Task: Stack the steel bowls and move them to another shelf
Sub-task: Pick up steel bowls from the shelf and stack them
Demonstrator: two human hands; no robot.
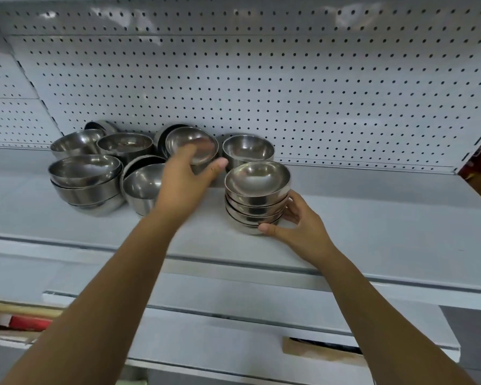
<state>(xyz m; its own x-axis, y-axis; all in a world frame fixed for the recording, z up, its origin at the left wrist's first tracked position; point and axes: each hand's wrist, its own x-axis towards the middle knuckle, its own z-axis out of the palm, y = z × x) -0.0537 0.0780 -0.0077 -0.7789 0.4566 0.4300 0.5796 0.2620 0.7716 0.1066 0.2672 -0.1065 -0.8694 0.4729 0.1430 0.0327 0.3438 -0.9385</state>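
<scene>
White pegboard back panel (pixel 289 79) spans the view above a pale grey shelf (pixel 372 218). A lower shelf (pixel 261 323) projects below its front edge. Loose steel bowls (pixel 86 176) are grouped at the left half of the shelf, from mid-depth to the back edge. Some are nested, some tipped on their sides, most touching a neighbour. Stack of bowls (pixel 257 201): several nested, upright, about mid-length of the shelf, nearer the front edge than the loose group and apart from it. Single bowl (pixel 247 148) upright just behind the stack, near the back edge. Tilted bowl (pixel 184 140) leans at the back edge, mouth toward the camera. Left hand (pixel 184 179) reaches onto this bowl, thumb spread wide. Its fingers are motion-blurred over the rim, so grip cannot be determined. Right hand (pixel 303 223) holds the base of the stack, thumb on the front of the lowest bowl and fingers curled round its right side. Red item (pixel 25 323) sits at lower left, below the shelves, unidentifiable.
</scene>
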